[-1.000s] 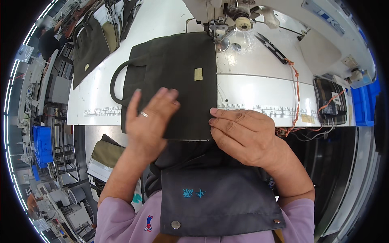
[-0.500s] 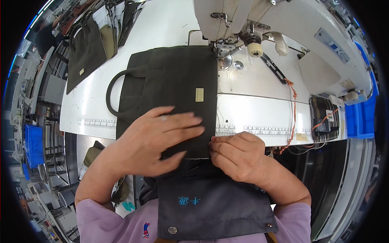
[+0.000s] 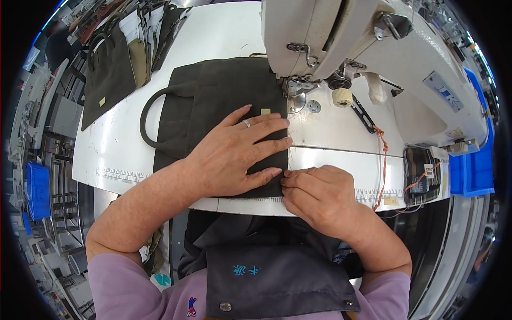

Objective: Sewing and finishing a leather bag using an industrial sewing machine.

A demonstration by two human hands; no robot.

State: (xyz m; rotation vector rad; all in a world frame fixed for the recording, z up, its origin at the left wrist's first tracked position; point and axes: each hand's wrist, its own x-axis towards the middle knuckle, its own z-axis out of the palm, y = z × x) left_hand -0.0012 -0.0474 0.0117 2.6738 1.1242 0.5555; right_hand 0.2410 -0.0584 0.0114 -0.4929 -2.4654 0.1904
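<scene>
A dark olive fabric bag piece [image 3: 229, 80] lies flat on the white sewing table, its loop handle [image 3: 146, 114] out to the left. Its far right corner sits under the needle area of a white sewing machine [image 3: 298, 85]. My left hand [image 3: 234, 149] rests spread on the fabric with fingertips at the right edge, partly covering a small pale label [image 3: 265, 112]. At the near right corner my right hand [image 3: 320, 197] pinches the fabric edge between thumb and fingers.
More dark bag pieces [image 3: 109, 74] are heaped at the far left. Thread snips [image 3: 364, 112] on an orange cord lie right of the needle. A striped dark pouch [image 3: 421, 176] sits at the table's right end. Blue bins [image 3: 38, 191] stand at the left and beyond the machine.
My left hand has moved right and settled on the fabric by its right edge, now partly over the label. The fabric's near edge has shifted slightly away from me; my right hand keeps its pinch.
</scene>
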